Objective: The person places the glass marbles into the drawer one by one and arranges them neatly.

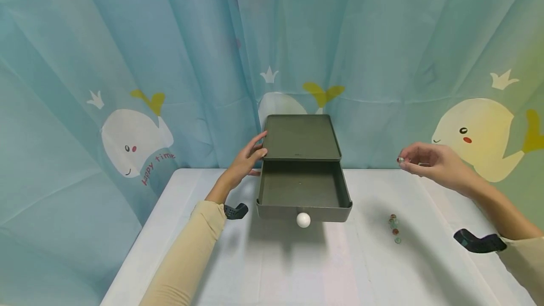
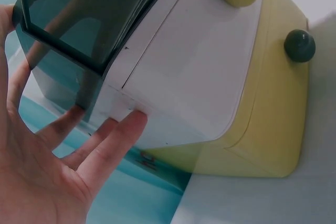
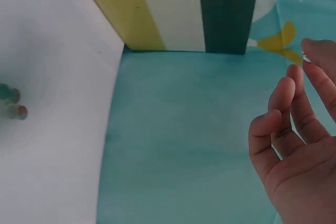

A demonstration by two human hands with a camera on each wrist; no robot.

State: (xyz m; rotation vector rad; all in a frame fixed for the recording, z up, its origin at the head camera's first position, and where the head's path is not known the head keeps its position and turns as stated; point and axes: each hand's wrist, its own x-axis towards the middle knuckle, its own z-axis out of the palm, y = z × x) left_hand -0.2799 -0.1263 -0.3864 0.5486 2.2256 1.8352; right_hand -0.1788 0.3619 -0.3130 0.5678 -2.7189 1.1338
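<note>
A small drawer cabinet stands at the back of the table, its dark green top drawer pulled out. A white knob sits on that drawer's front. My left hand rests against the cabinet's left side, fingers spread and fairly straight in the left wrist view. To the right of the cabinet, my right hand is raised above the table. Its thumb and fingertips pinch a small marble, mostly hidden by them. Several red-brown and greenish marbles lie in a short row on the table below.
Beneath the green drawer, the left wrist view shows a white drawer and a yellow drawer, both shut with round knobs. A blue curtain with whale prints hangs behind the white table.
</note>
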